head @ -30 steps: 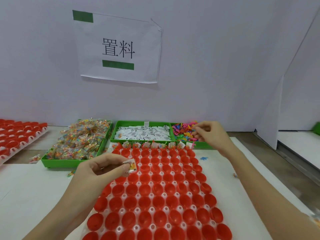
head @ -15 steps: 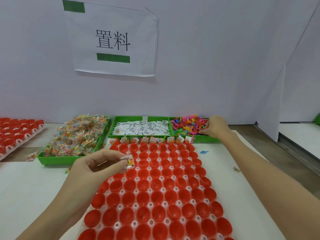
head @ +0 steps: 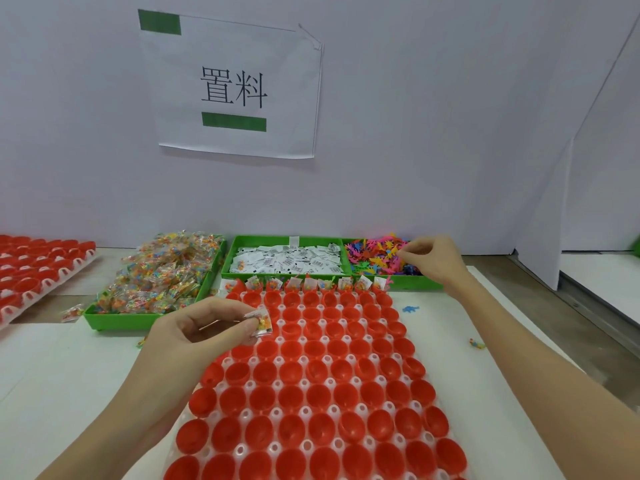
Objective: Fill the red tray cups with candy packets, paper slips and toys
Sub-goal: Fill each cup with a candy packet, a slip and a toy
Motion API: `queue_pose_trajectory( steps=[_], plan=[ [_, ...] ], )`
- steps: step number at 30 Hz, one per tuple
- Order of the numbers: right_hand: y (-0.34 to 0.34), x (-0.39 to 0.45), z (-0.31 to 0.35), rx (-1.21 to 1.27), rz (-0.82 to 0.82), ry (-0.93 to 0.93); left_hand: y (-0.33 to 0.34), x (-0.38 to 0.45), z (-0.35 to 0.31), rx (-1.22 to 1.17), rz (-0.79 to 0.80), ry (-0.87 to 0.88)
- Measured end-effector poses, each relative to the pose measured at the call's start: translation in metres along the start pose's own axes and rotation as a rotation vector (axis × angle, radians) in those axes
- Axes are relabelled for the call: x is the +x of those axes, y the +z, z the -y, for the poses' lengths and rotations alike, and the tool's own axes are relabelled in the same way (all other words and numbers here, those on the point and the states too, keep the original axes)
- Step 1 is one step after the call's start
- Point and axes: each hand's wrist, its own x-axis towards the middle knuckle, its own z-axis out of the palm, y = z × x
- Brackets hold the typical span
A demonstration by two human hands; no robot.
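Head view, items as we find them. Fingers [head: 250, 315] of the left hand [head: 188, 336]: thumb and forefinger pinch one candy packet [head: 264, 322], held just above the far left part of the red tray [head: 311, 382]. Fingers [head: 410, 249] of the right hand [head: 434, 258]: curled, tips drawn together over the pile of toys [head: 375, 252]; we cannot tell whether a toy sits between them.

Red tray: lies on the desk [head: 52, 368] directly before us, rows of red cups [head: 289, 372] set in a white frame. The farthest row holds filled cups [head: 310, 284], with packets and slips standing up out of them; the cups nearer to us show only red insides.

Beyond the tray, three green bins against the wall. Left bin [head: 114, 320]: heaped with clear candy packets [head: 162, 268], some spilling over its rim. Middle bin [head: 263, 241]: white paper slips [head: 287, 259] with black print. Right bin [head: 415, 283]: small plastic toys in mixed bright colours.

Loose items on the desk: one blue toy [head: 411, 309] just right of the tray, a small multicoloured piece [head: 477, 344] further right, one stray packet [head: 72, 311] left of the candy bin.

Far left: a second red tray [head: 38, 268]. On the wall: a paper sign [head: 235, 84] with two printed characters and green bars.
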Motion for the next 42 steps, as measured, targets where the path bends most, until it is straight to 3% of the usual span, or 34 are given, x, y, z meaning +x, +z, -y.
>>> queue_pose_trajectory(
  steps=[6, 15, 19, 30, 36, 42],
  plan=[
    [0.006, -0.046, 0.038, 0.232, 0.127, -0.143, 0.001, -0.003, -0.002, -0.014, 0.006, 0.016],
    [0.040, -0.132, 0.128, 0.076, 0.318, -0.558, -0.003, -0.002, -0.007, 0.026, 0.050, 0.098],
    [0.062, -0.148, 0.148, 0.035, 0.386, -0.659, -0.005, -0.001, -0.006, 0.021, 0.046, 0.122],
    [0.074, -0.144, 0.161, 0.121, 0.516, -0.638, -0.012, 0.005, -0.001, 0.049, -0.137, 0.285],
    [0.069, -0.131, 0.178, 0.233, 0.678, -0.555, -0.018, 0.012, -0.004, 0.022, -0.222, 0.339],
    [0.083, -0.124, 0.181, 0.278, 0.649, -0.515, -0.019, 0.018, -0.004, 0.038, -0.221, 0.351]
  ],
)
